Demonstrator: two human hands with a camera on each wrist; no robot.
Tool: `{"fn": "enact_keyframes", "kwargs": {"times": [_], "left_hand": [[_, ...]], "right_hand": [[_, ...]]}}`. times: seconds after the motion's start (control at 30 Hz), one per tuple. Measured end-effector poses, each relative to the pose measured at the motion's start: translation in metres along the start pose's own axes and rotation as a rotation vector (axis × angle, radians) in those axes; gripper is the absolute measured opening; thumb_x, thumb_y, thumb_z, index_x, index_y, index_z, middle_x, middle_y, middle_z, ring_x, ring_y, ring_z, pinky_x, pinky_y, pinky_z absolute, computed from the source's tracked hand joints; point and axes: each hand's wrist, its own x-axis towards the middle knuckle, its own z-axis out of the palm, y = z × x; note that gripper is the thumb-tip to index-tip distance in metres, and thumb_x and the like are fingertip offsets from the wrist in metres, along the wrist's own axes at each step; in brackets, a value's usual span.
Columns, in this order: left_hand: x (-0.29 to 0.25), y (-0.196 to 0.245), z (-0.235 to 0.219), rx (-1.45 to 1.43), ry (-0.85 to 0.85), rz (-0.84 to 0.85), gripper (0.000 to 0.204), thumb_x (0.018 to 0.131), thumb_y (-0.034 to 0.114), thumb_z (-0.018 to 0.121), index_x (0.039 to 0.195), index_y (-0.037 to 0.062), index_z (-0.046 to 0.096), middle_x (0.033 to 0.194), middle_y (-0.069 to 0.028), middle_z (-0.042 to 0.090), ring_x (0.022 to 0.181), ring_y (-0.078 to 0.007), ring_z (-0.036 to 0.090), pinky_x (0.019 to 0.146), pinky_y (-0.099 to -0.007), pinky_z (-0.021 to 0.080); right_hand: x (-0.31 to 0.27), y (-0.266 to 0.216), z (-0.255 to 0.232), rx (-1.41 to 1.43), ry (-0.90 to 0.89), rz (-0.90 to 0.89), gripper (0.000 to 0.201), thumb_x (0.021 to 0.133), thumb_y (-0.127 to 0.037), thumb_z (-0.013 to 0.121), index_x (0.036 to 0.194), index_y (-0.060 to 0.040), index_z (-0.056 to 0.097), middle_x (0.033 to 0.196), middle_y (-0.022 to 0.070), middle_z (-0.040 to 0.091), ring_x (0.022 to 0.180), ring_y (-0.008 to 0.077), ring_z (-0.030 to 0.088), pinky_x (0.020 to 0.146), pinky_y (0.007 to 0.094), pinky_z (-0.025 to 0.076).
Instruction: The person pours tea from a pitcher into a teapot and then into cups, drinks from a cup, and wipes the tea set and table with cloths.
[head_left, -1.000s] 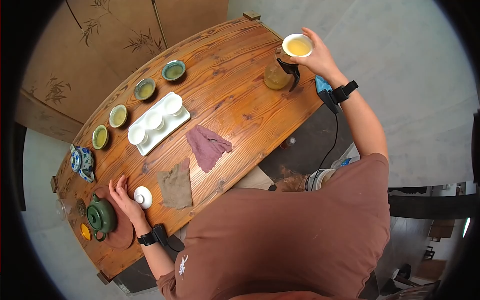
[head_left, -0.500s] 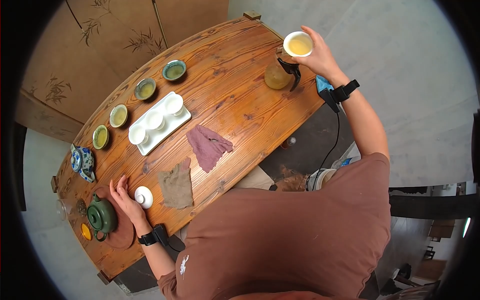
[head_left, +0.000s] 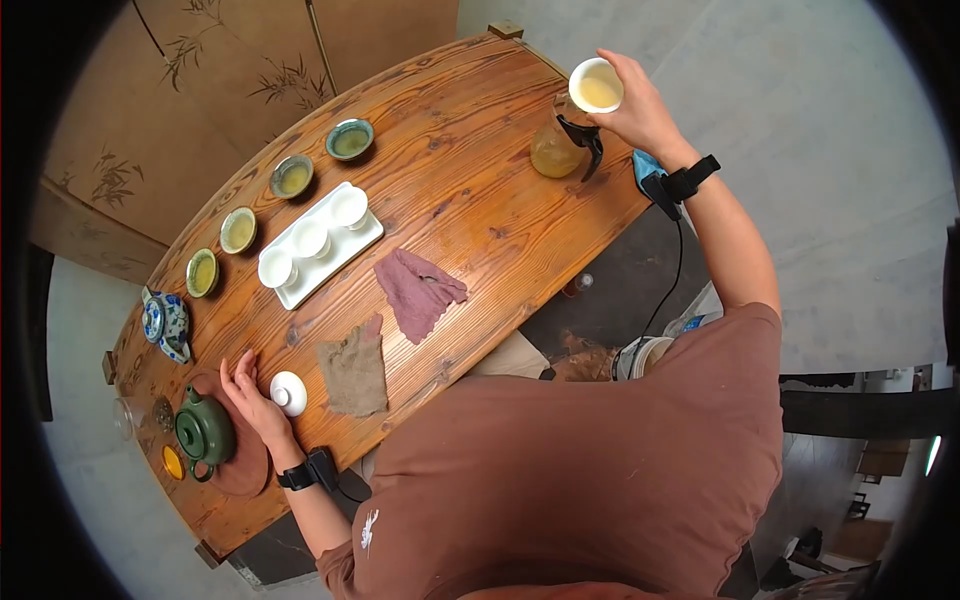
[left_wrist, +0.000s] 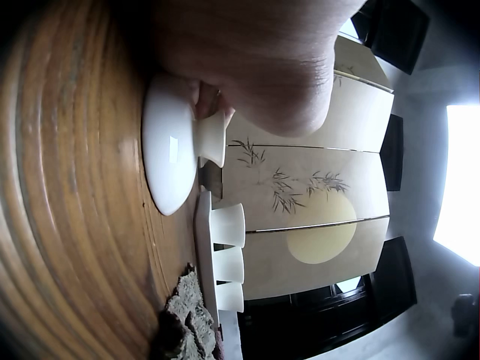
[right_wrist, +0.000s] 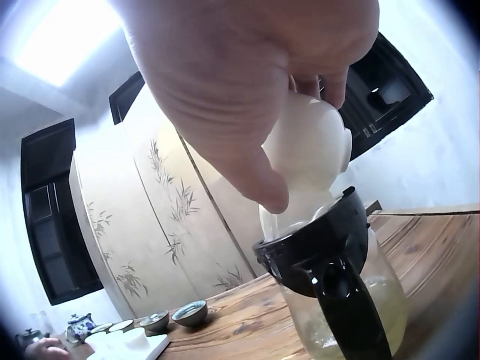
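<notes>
My right hand (head_left: 643,112) grips a white bowl (head_left: 601,88) of pale yellow liquid by its rim, above the glass pitcher (head_left: 556,150). In the right wrist view the white bowl (right_wrist: 306,142) tilts over the pitcher's black collar (right_wrist: 319,244), thumb on its near side. Yellowish liquid stands in the pitcher. My left hand (head_left: 258,406) rests on the table with relaxed fingers, holding nothing, between a white lid (head_left: 288,394) and the green teapot (head_left: 204,432). The left wrist view shows the lid (left_wrist: 171,150) close beside that hand.
Several cups of tea, one being the green-blue cup (head_left: 349,140), line the far edge. A white tray (head_left: 333,262) bears three white cups. Nearer lie a purple cloth (head_left: 418,295) and a brown cloth (head_left: 352,372). A blue-and-white teapot (head_left: 166,324) stands far left.
The white bowl in my right hand has tipped further and risen slightly; its liquid looks lower and paler. My left hand has stayed in place.
</notes>
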Motion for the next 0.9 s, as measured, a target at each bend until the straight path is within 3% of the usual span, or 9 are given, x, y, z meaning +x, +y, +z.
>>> {"fn": "enact_keyframes", "kwargs": {"times": [0.23,0.4,0.6,0.9], "left_hand": [[0.001,-0.003,-0.002,0.008,0.001,-0.007,0.051,0.116,0.03,0.038,0.156,-0.0015,0.03,0.135,-0.0204,0.062,0.129,-0.0278,0.058,0.116,-0.0399,0.042],[0.001,-0.006,-0.003,-0.012,-0.004,-0.006,0.056,0.115,0.033,0.04,0.157,-0.003,0.029,0.135,-0.0185,0.063,0.127,-0.0265,0.058,0.116,-0.0401,0.039],[0.001,-0.004,-0.002,-0.008,-0.005,-0.007,0.056,0.115,0.033,0.041,0.157,-0.0026,0.029,0.134,-0.0182,0.063,0.127,-0.0262,0.058,0.116,-0.04,0.039],[0.0,-0.003,-0.002,-0.021,-0.013,-0.002,0.055,0.115,0.031,0.042,0.157,-0.0025,0.029,0.134,-0.0187,0.063,0.127,-0.0269,0.058,0.117,-0.041,0.04]], "right_hand": [[-0.001,-0.005,-0.001,-0.082,0.022,-0.096,0.075,0.079,-0.007,0.082,0.147,-0.0109,0.051,0.145,0.0135,0.054,0.131,0.0355,0.056,0.107,0.0433,0.052],[0.003,-0.009,-0.004,-0.258,0.043,-0.256,0.072,0.078,-0.005,0.082,0.144,-0.012,0.055,0.143,0.0096,0.057,0.129,0.0316,0.058,0.105,0.0427,0.054],[0.004,-0.016,-0.008,-0.522,0.061,-0.524,0.059,0.085,0.001,0.07,0.141,-0.0113,0.057,0.14,0.0057,0.059,0.128,0.0276,0.06,0.107,0.0402,0.053],[0.002,-0.018,-0.009,-0.639,0.097,-0.576,0.057,0.091,-0.004,0.063,0.147,-0.0112,0.054,0.146,0.0038,0.057,0.134,0.0237,0.056,0.115,0.0395,0.048]]}}
